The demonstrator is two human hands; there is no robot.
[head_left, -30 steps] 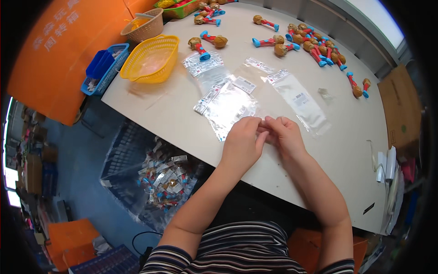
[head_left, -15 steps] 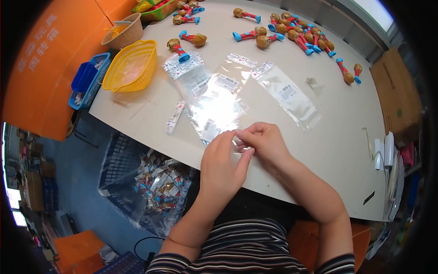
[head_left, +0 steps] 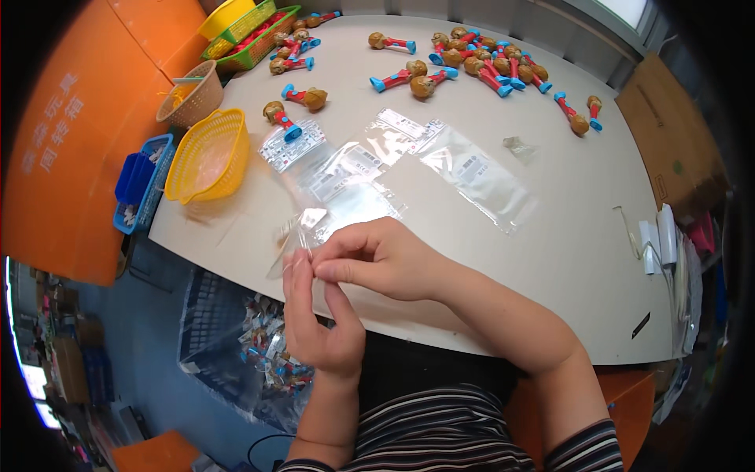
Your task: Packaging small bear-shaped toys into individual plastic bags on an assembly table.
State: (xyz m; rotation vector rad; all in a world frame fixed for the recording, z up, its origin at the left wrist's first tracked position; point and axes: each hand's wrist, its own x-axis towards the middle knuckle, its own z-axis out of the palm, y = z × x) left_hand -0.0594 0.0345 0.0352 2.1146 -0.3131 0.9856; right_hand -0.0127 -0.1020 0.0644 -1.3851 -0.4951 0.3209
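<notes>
My left hand (head_left: pixel 318 318) and my right hand (head_left: pixel 377 256) meet at the near edge of the white table (head_left: pixel 550 259). Both pinch one small clear plastic bag (head_left: pixel 295 232) by its edge, and the bag hangs to the left of my fingers. More clear bags (head_left: pixel 354 185) lie flat on the table just beyond my hands. A longer clear bag (head_left: pixel 480 177) lies to their right. Two small toys with brown heads and blue and red handles (head_left: pixel 295 106) lie further back.
Several more such toys (head_left: pixel 480 67) are scattered along the far edge. A yellow basket (head_left: pixel 208 153), a woven basket (head_left: pixel 189 94) and a blue tray (head_left: pixel 141 185) stand at the left. Below the table a crate (head_left: pixel 244 354) holds packed items. A cardboard box (head_left: pixel 668 138) is at the right.
My hands have drawn back toward the table's near left edge and lifted one clear bag off the pile. The view has tilted, so the table sits higher.
</notes>
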